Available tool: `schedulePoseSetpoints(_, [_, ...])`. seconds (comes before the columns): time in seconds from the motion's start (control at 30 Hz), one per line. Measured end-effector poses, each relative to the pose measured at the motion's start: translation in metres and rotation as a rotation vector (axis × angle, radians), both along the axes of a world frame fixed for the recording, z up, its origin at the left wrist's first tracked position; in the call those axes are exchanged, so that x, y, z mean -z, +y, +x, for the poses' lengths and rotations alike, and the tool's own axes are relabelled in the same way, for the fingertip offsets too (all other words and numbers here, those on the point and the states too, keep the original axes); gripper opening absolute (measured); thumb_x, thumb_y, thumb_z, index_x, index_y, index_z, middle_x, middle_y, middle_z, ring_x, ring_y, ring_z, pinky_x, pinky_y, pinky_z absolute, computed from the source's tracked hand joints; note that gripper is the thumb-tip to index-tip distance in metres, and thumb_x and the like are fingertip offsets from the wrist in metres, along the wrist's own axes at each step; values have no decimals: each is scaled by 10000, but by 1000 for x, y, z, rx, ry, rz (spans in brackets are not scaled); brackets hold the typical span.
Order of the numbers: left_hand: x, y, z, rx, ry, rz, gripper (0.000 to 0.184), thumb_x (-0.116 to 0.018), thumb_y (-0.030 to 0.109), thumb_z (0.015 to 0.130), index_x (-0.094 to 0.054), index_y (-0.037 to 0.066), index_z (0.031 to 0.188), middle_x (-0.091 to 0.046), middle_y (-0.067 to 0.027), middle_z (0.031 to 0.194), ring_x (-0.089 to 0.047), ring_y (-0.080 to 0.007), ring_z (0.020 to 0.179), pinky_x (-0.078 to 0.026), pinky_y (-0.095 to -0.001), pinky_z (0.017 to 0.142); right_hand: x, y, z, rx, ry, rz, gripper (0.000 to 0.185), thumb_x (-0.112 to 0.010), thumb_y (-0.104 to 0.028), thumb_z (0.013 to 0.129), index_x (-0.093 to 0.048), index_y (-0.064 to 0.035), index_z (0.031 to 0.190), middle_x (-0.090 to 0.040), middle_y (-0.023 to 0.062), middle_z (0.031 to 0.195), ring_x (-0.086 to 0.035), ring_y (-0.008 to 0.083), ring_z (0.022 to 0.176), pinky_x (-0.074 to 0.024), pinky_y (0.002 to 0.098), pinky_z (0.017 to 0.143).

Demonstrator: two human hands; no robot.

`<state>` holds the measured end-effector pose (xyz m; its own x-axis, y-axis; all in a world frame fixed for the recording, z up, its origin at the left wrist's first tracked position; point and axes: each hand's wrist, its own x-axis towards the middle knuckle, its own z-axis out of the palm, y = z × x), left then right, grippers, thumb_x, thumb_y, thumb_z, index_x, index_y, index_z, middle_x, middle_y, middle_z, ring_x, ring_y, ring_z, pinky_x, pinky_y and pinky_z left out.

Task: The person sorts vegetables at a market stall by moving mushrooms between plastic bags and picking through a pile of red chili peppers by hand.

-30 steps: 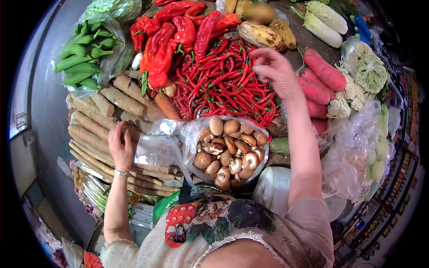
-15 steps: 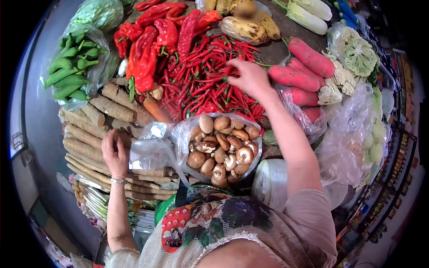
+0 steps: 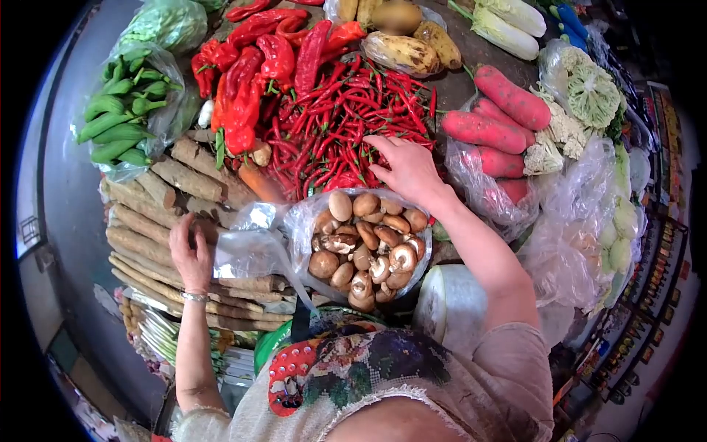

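Chilies, thin and red point(image 3: 346, 121), lie mid-table, beyond the mushroom bag point(image 3: 298, 228) at the near edge. Right hand point(image 3: 407, 171) is at the pile's near right side, thumb and fingers parted; can't tell if holding. Left hand point(image 3: 191, 254), fingers loosely bent, slightly apart, is by brown roots point(image 3: 140, 247), left side.

On my left I see a smooth grey floor point(image 3: 60, 173), with a pale wall panel point(image 3: 33, 283) beyond its outer edge and a dark greenish panel point(image 3: 63, 351) nearer me. To my right, dark shelves point(image 3: 652, 283) carry rows of small, colourful goods too small to identify, beside a paler floor strip point(image 3: 672, 335). Cool, bluish light tints the far-left edge.
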<state>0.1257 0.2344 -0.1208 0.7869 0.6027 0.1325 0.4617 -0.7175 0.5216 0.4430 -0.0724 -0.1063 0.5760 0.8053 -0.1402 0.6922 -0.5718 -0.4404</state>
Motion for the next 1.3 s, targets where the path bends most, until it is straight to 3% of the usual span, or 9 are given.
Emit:
schedulePoseSetpoints(0.07, [1, 1, -1, 6, -7, -3, 288, -577, 72, 915, -619, 34, 1198, -651, -167, 1134, -600, -348, 1070, -467, -411, 954, 1, 2, 13, -10, -63, -220, 461, -702, -281, 845, -585, -150, 1271, -675, 136, 1026, -663, 320, 930, -528, 451, 778])
schedulePoseSetpoints(0.3, [6, 6, -8, 21, -1, 14, 297, -571, 58, 907, -616, 28, 1200, -647, -171, 1133, -596, -346, 1084, -457, -411, 970, -8, -48, 93, 350, -205, -103, 445, -704, -300, 840, -628, -188, 1264, -687, 139, 935, -679, 299, 827, -539, 393, 750])
schedulePoseSetpoints(0.37, [7, 5, -8, 19, 1, 5, 294, -573, 58, 907, -618, 27, 1196, -648, -171, 1130, -596, -346, 1084, -458, -412, 968, -23, -52, 96, 482, -64, 55, 447, -720, -282, 839, -622, -169, 1260, -692, 129, 919, -694, 268, 808, -538, 368, 728])
schedulePoseSetpoints(0.53, [5, 6, -7, -2, 17, -29, 288, -579, 63, 908, -622, 29, 1190, -651, -170, 1126, -600, -346, 1080, -463, -412, 964, -17, -50, 80, 570, 444, 520, 402, -751, -71, 818, -640, -76, 1205, -658, 5, 910, -618, 88, 818, -506, 248, 736])
schedulePoseSetpoints(0.67, [5, 7, -5, -1, 10, -26, 288, -580, 64, 908, -622, 33, 1191, -650, -171, 1128, -599, -346, 1080, -463, -410, 966, -4, -53, 71, 582, 547, 583, 347, -754, -18, 814, -665, -59, 1146, -631, -40, 902, -557, 36, 803, -475, 207, 732])
schedulePoseSetpoints(0.9, [13, 9, -13, -28, 6, -20, 291, -596, 64, 898, -631, 45, 1186, -652, -160, 1138, -599, -339, 1084, -464, -410, 972, -4, -25, 38, 458, 666, 493, 111, -693, -46, 881, -673, -28, 989, -664, -19, 898, -600, 60, 831, -490, 228, 754])
schedulePoseSetpoints(1.03, [15, 12, -17, -31, 22, -20, 300, -599, 62, 896, -628, 51, 1194, -653, -156, 1138, -596, -337, 1090, -463, -410, 974, 4, 16, 17, 305, 659, 440, 84, -688, -64, 892, -665, -20, 960, -650, -23, 882, -585, 54, 807, -478, 224, 732])
schedulePoseSetpoints(1.17, [15, 12, -15, -32, 14, -8, 306, -603, 59, 889, -629, 52, 1194, -650, -158, 1141, -593, -342, 1084, -462, -413, 970, 14, 53, 4, 157, 340, 303, 190, -713, -86, 842, -660, -44, 1020, -648, 61, 906, -652, 158, 784, -517, 292, 702])
schedulePoseSetpoints(1.3, [15, 11, -16, -37, 14, -8, 315, -603, 52, 875, -626, 49, 1189, -646, -162, 1143, -590, -346, 1078, -459, -416, 969, 29, 77, -6, 44, 100, 216, 248, -708, -160, 844, -660, -126, 1085, -615, 92, 910, -645, 303, 814, -521, 414, 726])
